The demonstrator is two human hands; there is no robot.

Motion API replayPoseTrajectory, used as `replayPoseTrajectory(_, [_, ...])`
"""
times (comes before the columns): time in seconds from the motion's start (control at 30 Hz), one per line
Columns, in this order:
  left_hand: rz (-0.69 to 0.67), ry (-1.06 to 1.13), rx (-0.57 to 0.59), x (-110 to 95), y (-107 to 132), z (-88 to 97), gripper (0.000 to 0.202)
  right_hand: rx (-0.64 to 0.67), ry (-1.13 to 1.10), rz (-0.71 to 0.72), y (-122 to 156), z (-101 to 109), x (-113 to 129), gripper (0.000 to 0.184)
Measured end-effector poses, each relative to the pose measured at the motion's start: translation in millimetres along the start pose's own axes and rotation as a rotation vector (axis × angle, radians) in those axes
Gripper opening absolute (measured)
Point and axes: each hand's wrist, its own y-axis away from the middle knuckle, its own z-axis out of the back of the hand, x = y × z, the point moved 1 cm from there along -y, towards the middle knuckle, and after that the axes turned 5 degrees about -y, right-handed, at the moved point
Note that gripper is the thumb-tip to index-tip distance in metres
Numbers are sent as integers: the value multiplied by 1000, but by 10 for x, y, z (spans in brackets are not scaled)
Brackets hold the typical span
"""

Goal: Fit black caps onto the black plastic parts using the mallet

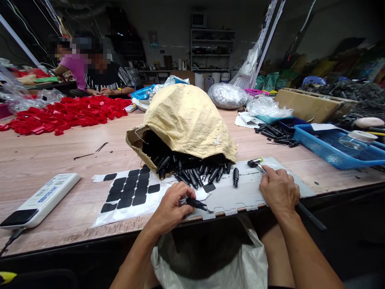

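Near the table's front edge, my left hand (174, 206) pinches a small black plastic tube-shaped part (197, 204) between thumb and fingers. My right hand (279, 186) is closed round a small hammer (255, 162); its head lies over the grey board (222, 196) and its dark handle end sticks out behind the hand. One more black part (236, 177) rests on the board between my hands. Several like it (195, 176) spill from the mouth of a yellow woven sack (189, 120). Beside my left hand lies a white sheet (99, 216) with black square stickers (129, 188).
A white power bank (42, 200) with a cable lies at the left. Red plastic pieces (69, 114) are heaped farther back, near two people (102, 80). To the right stand a blue basket (337, 148) and a cardboard box (313, 104). A pale bag (210, 257) hangs open below the edge.
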Motion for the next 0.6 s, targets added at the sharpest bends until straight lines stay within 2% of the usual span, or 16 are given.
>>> replayPoseTrajectory(0.1, [-19,-48,-26,-64,29,11,15,-7,-5,2,-7,-6,-2,36])
replayPoseTrajectory(0.2, [-160,-97,-6,-226,184,-31,15,-8,3,8,-15,-13,-1,36])
replayPoseTrajectory(0.27, [-288,-95,137,-321,358,-147,19,-10,6,13,-17,-14,2,36])
replayPoseTrajectory(0.33, [-331,-96,339,-326,547,-345,23,-14,7,20,-17,-13,6,35])
replayPoseTrajectory(0.4, [-233,-159,496,-213,707,-596,25,-14,9,26,-16,-12,9,35])
replayPoseTrajectory(0.47, [-37,-295,584,-20,807,-850,27,-12,9,26,-15,-11,11,35])
replayPoseTrajectory(0.53, [155,-446,665,171,840,-1062,28,-14,9,22,-12,-11,11,34])
replayPoseTrajectory(0.6, [269,-526,730,286,810,-1206,34,-16,7,22,-10,-12,12,34])
